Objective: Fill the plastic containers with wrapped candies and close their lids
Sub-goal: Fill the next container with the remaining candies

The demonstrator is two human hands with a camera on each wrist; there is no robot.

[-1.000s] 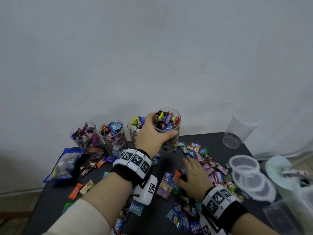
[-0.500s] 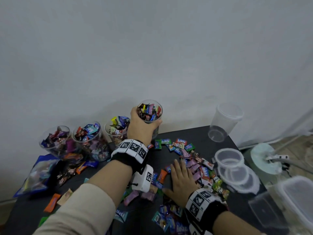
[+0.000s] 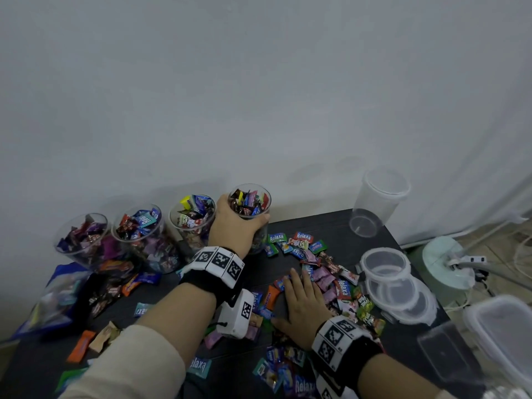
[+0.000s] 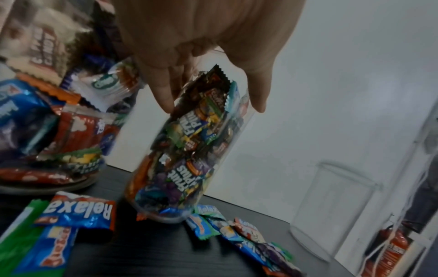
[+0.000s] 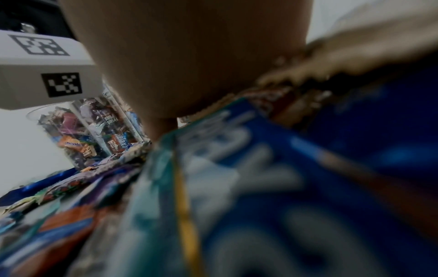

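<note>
Candy container (image 3: 250, 208) now by 3 full ones, left-hand (image 3: 234, 226) grip unchanged.

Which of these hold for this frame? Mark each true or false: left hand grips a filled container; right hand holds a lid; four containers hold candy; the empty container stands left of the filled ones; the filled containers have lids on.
1. The left hand grips a candy-filled container: true.
2. The right hand holds a lid: false; it lies flat on loose candies.
3. Four containers hold candy: true.
4. The empty container stands left of them: false; it stands to their right.
5. The filled containers have lids on: false; the lids lie stacked on the table.
</note>
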